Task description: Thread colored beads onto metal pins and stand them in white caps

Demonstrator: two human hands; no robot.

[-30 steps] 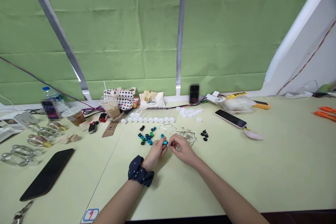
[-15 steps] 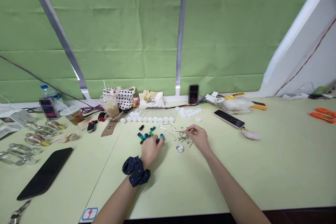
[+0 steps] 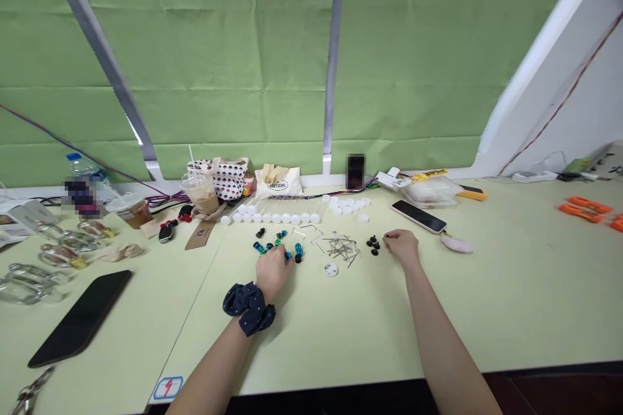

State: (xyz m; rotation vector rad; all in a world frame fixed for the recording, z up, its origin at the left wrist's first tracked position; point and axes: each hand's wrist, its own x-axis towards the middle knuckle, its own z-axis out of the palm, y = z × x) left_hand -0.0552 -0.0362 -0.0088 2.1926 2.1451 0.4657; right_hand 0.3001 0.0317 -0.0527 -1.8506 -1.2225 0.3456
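Note:
My left hand (image 3: pixel 275 266), a dark dotted scrunchie (image 3: pixel 248 308) on its wrist, rests on the table with its fingers curled at a cluster of blue and green beads (image 3: pixel 267 248). What the fingertips pinch is hidden. A blue bead (image 3: pixel 298 250) lies just right of that hand. My right hand (image 3: pixel 402 245) sits farther right, fingers curled in a pinch, right beside a few small black pieces (image 3: pixel 374 246). Between the hands lie a pile of thin metal pins (image 3: pixel 343 248) and one white cap (image 3: pixel 331 269).
A row of white caps (image 3: pixel 275 218) and a looser group of caps (image 3: pixel 348 205) lie behind the beads. A phone (image 3: pixel 418 216) and a pink object (image 3: pixel 455 244) are at right, a black phone (image 3: pixel 80 318) and glass vials (image 3: pixel 48 254) at left. Cups and bags line the back.
The hands have drawn apart. My right hand has moved right, from the middle past the pin pile to the black pieces. My left hand has shifted left onto the beads, leaving the white cap on the table.

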